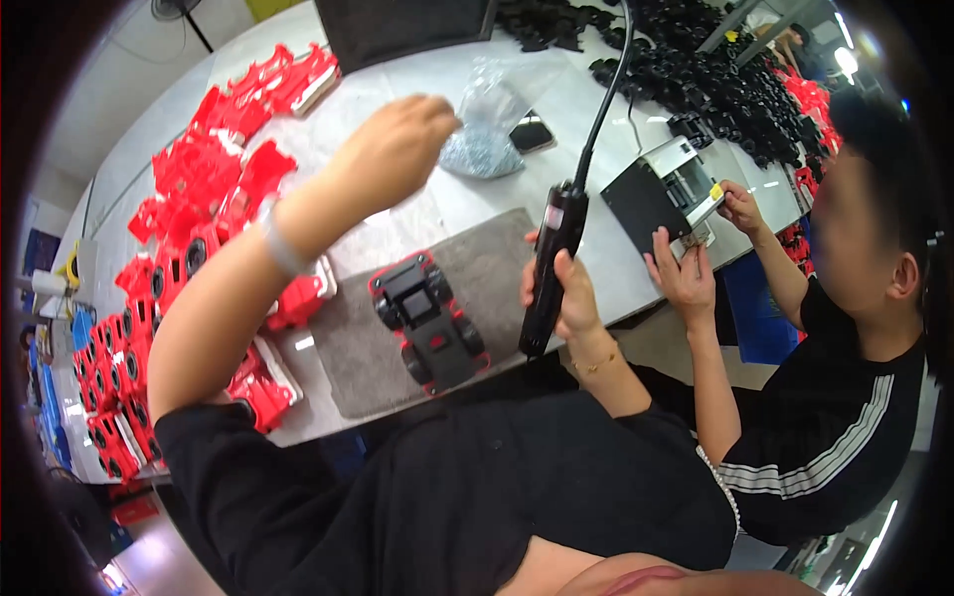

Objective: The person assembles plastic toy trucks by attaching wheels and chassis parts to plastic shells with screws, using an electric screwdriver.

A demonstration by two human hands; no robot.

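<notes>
My right hand (571,293) is wrapped around a black electric screwdriver (553,268), which hangs upright with a cable from its top. On a grey mat (348,368) a toy car (430,323) lies upside down, its black underside up, red body edges and black wheels showing. My left hand (407,149) is raised beyond the car, fingers curled together, beside a clear plastic bag (482,149) of small silvery pieces that look like screws. Whatever the left fingertips hold, if anything, is too small to tell. Behind the bag lies a dark phone (532,131).
Red car shells (199,179) and rows of red toy cars (119,363) crowd the left side. Black plastic parts (715,89) are heaped at the far right. A co-worker (835,368) on the right handles a small machine (666,189) with both hands. A dark bin (402,30) stands behind.
</notes>
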